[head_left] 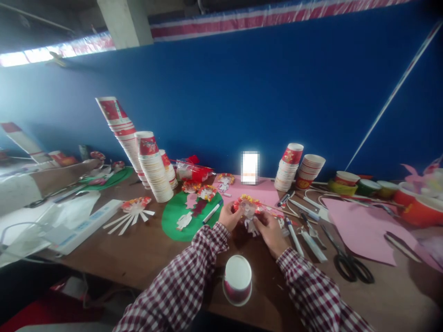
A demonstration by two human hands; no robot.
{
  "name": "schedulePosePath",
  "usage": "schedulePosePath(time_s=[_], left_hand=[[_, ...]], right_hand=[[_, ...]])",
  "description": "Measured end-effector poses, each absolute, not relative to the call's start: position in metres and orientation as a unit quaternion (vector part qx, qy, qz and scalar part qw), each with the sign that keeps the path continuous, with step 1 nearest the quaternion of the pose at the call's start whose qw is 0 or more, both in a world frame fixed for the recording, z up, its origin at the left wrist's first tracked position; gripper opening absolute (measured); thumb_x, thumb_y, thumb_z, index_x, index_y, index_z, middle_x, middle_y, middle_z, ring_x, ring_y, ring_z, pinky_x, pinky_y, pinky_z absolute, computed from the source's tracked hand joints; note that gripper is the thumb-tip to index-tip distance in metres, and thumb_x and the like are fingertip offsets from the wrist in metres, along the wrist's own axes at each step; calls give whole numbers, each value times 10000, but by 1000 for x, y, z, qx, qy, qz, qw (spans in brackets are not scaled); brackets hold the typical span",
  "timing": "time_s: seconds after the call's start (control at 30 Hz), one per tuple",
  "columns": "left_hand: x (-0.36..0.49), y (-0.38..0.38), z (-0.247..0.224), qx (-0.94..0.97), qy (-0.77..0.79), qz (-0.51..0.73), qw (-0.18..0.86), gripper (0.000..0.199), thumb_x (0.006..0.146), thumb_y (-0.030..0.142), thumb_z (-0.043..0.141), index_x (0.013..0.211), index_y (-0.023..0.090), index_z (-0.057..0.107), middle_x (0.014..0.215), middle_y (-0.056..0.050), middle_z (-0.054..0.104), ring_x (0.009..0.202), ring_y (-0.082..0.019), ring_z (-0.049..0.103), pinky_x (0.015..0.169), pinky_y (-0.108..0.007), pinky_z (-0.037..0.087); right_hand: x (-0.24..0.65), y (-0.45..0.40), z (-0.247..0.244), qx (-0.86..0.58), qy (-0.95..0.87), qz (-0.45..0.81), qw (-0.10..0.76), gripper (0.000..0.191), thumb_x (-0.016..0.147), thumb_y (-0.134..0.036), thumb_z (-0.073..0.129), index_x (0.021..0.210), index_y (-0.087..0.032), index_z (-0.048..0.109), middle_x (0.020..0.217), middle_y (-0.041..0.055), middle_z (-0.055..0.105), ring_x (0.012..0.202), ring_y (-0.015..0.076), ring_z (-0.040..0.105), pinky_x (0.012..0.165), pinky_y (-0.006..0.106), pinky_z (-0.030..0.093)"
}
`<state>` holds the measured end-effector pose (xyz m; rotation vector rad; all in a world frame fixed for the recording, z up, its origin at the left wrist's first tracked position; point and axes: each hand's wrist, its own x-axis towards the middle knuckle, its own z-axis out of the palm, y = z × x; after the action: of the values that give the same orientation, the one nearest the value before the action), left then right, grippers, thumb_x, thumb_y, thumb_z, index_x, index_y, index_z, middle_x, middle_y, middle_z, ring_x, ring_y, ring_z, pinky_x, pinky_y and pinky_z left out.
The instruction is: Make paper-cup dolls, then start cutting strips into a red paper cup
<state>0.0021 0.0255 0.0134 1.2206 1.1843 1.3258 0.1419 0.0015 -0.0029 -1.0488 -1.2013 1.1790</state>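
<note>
At the middle of the table point(138, 256): both bare hands meet over a paper figure point(251, 227), held just above the surface, beyond the upturned paper cup point(238, 269).
Paper figure: a pale cut-out body below, with a red-and-yellow floral rim point(248, 199) at its far end; whether the two parts are joined is too blurred to tell.
Left hand point(231, 218): thumb and fingers brought together in a pinch at the figure's left edge, close to the floral rim; the gap between the tips is about the paper's thickness.
Right hand point(272, 230): thumb laid on the right side of the pale body, fingers curled behind, so it too grasps the figure; the tips behind are hidden.
Good handling: a light, level pinch from both sides seems best, since thin paper would likely crease under hard pressure; thumbs near the edges would leave the face clear to check that body and rim line up.
Risk: pulling the hands apart could tear the narrow parts of the cut-out.
Left of the hands: a green sheet point(173, 226) carries loose cut-outs point(184, 221) and a pen point(212, 212).
Right of the hands: a marker point(294, 238) lies near the right wrist, with black-handled scissors point(351, 268) farther right.
</note>
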Motion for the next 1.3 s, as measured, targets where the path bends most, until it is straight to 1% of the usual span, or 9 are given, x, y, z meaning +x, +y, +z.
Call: schedulePosePath(time_s=[0.17,0.27,0.4,0.57,0.9,1.1,1.3], left_hand=[[0,30,9,471,481,547,498,298,616,390,703,631,123,572,460,43,513,370,-60,445,372,-177,379],[0,33,5,446,478,552,518,315,583,391,724,606,123,560,446,48,501,358,-48,424,354,-166,355],[0,35,1,436,469,556,530,295,572,359,727,660,117,582,486,38,531,381,-54,449,369,-171,375],[1,34,2,424,470,552,543,318,551,353,740,701,113,594,524,29,552,408,-67,473,391,-190,401],[3,35,-4,414,428,574,562,338,567,349,740,750,110,589,596,-2,598,484,-92,537,482,-222,446],[2,36,-5,408,436,575,559,327,555,335,745,732,115,581,560,10,584,463,-86,524,471,-217,439],[3,36,-6,409,436,575,558,312,569,335,735,735,112,591,582,-1,601,484,-92,543,494,-222,456]], right_hand=[[142,1,-1,-449,-526,469,549,313,677,-350,670,917,-158,612,889,81,699,830,230,650,771,365,511],[142,1,-1,-451,-529,463,549,300,690,-337,658,927,-160,608,906,84,697,831,227,653,776,364,512],[142,0,0,-449,-522,477,546,275,695,-310,645,927,-168,604,901,81,699,803,224,661,738,353,525],[141,-1,4,-449,-517,482,547,271,684,-297,642,916,-163,603,862,75,701,781,222,662,699,339,531],[141,-1,4,-447,-509,482,555,259,683,-259,629,921,-163,600,889,88,705,798,225,670,721,344,532],[142,0,4,-446,-511,481,555,253,680,-253,631,915,-164,601,886,88,706,791,223,670,712,340,532],[142,-1,6,-443,-509,486,555,274,679,-268,635,929,-162,596,889,82,706,804,217,671,737,339,531]])
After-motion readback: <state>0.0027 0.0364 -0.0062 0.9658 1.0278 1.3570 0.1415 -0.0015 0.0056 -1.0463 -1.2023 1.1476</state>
